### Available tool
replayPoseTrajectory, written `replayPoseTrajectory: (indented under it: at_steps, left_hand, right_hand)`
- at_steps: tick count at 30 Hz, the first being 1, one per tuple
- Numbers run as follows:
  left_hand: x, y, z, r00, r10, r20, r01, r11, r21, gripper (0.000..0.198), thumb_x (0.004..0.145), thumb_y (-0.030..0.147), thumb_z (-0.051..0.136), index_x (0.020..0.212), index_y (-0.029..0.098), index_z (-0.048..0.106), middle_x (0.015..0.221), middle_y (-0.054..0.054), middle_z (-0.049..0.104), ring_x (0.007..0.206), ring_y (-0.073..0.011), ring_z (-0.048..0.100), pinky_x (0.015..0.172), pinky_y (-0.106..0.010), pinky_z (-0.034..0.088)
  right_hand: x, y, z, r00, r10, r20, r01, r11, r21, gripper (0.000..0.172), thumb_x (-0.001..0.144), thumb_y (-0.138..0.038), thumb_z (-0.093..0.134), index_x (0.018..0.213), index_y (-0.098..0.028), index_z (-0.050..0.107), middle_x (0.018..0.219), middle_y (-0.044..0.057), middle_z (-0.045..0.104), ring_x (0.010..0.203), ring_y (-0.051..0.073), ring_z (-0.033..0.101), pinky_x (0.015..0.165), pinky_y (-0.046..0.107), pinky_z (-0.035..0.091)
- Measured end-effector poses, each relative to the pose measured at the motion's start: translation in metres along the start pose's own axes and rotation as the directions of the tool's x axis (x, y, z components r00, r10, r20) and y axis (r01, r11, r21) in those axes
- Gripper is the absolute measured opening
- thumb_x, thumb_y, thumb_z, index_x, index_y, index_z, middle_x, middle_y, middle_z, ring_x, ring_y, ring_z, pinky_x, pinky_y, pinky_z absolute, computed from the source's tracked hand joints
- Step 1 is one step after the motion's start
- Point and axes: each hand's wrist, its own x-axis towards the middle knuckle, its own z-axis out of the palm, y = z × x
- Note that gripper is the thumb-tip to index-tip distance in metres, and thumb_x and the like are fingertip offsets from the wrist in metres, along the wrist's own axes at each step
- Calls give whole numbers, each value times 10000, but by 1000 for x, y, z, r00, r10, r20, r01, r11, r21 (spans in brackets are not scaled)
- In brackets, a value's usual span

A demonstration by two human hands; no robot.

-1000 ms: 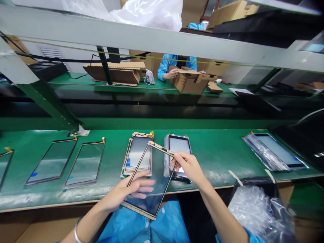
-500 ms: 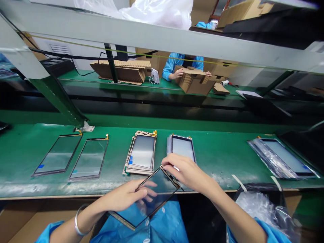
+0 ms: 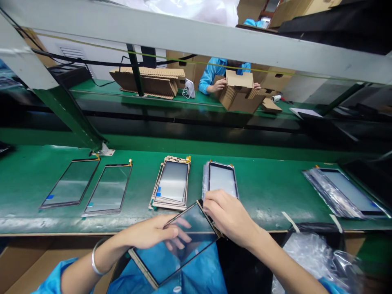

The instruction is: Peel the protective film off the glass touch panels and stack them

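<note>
From my head camera, the panel (image 3: 191,249) hangs tilted over the table (image 3: 266,183) edge and my lap. My left hand (image 3: 150,232) grips its side, thumb in front and fingers spread behind the glass. My right hand (image 3: 228,216) is curled at its far end; its fingertips are hidden, so I can't tell what they pinch. That hand covers the near end of the wrapped stack (image 3: 223,179). The bare stack (image 3: 172,181) sits left of it, then two loose panels (image 3: 108,190). A beam (image 3: 183,30) crosses above; beyond, a co-worker (image 3: 211,75) holds a carton (image 3: 243,98).

A second ago the panel overlapped the bare stack; now it's lower and clear of it. The carton's flap has come up.
</note>
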Motion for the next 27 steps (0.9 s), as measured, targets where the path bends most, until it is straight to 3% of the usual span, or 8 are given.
replayPoseTrajectory:
  at_steps: [3,8,12,13,15,18,22,27]
  left_hand:
    - [3,-4,-16,999,17,46,-10,988,-154,451,875,468,557,1202,164,491,1177,-196,661,961,-247,694,694,-288,542]
    - [1,-4,-38,994,-1,111,30,966,-258,459,849,434,604,1214,178,493,1135,-169,688,928,-258,706,671,-279,551]
    - [-2,0,-38,994,-17,107,37,980,-195,483,850,458,587,1234,181,491,1157,-172,678,942,-260,702,671,-276,548]
    - [-1,1,-35,994,-29,106,44,988,-147,471,860,461,571,1231,182,492,1162,-173,675,950,-255,700,681,-278,547]
    - [0,6,-26,993,-56,101,58,998,-19,427,887,437,530,1228,181,494,1176,-171,668,970,-241,692,712,-285,545]
    - [0,16,-11,996,-60,71,43,973,225,371,928,373,448,1235,173,507,1174,-158,669,967,-229,687,738,-299,539]
    - [-5,29,1,998,22,57,-50,840,540,343,935,322,408,1223,212,557,1095,-82,713,964,-231,679,808,-305,505]
    - [-10,35,3,998,50,50,-70,751,656,321,927,288,408,1196,225,572,1076,-51,716,970,-225,665,823,-285,479]
  right_hand:
    - [-22,-10,-9,986,165,-5,-154,933,324,120,947,-132,404,915,-205,492,940,72,622,807,159,594,672,278,498]
    - [-66,-11,-42,818,565,109,-365,364,857,120,990,-244,366,884,-244,423,738,-6,631,551,106,581,470,195,471]
    - [-76,5,-54,594,759,-266,-373,553,745,69,911,-242,549,885,-222,489,626,-35,557,527,103,540,479,190,465]
    - [-73,7,-49,590,737,-329,-425,631,650,61,894,-216,572,903,-217,511,678,-21,579,568,107,560,516,198,482]
    - [-60,6,-35,724,625,-292,-482,761,434,80,880,-177,579,946,-211,547,781,4,602,663,116,590,607,217,504]
    - [-33,-2,-10,922,386,41,-382,884,269,160,899,-168,542,1056,-203,547,891,35,586,794,146,583,696,258,502]
    - [-6,-10,-1,923,250,293,-318,924,213,103,921,-143,488,1008,-182,525,945,57,543,887,181,532,736,301,475]
    - [-5,-10,-10,889,239,391,-329,927,181,90,933,-125,455,877,-188,487,894,35,502,825,166,493,691,285,441]
